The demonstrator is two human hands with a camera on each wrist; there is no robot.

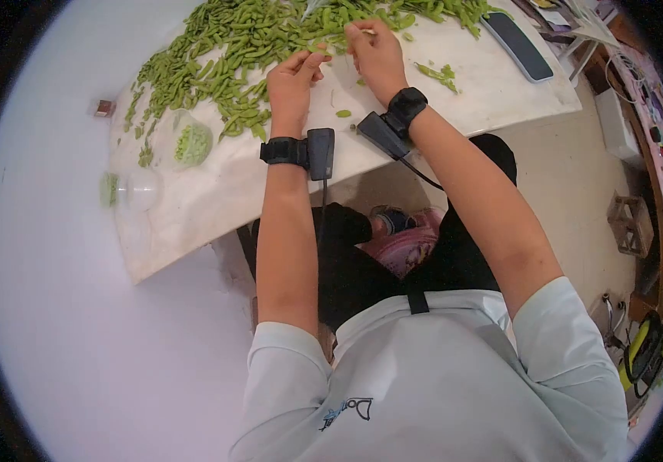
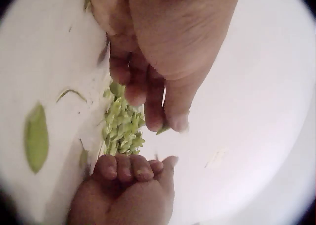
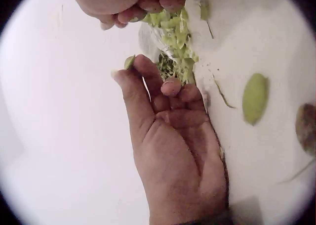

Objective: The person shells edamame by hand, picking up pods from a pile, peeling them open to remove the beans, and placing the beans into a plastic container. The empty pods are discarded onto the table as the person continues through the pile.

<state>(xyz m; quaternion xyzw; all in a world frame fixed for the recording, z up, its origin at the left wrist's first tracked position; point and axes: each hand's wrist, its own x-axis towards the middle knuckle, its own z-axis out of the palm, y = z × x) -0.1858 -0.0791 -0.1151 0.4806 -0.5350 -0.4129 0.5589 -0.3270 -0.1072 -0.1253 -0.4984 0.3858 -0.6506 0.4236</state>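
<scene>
My left hand (image 1: 291, 88) pinches a small green pod piece (image 1: 322, 53) between thumb and fingertips. The left wrist view has this hand (image 2: 168, 42) above, its green piece (image 2: 164, 129) partly hidden; across from the right wrist the hand (image 3: 175, 141) shows its palm and the pod piece (image 3: 129, 62). Facing it is my right hand (image 1: 381, 63), fingers curled in towards the palm (image 2: 126, 195); whether anything small lies inside is hidden. A single flat green pod (image 1: 343, 113) lies on the table between the wrists.
Heaped green pods (image 1: 227, 73) spread over the far side of the white table (image 1: 185, 231). At left stand a clear container of green beans (image 1: 192, 145) and a clear cup (image 1: 143, 189). A phone (image 1: 517, 46) lies at right, beyond some loose pods (image 1: 440, 75).
</scene>
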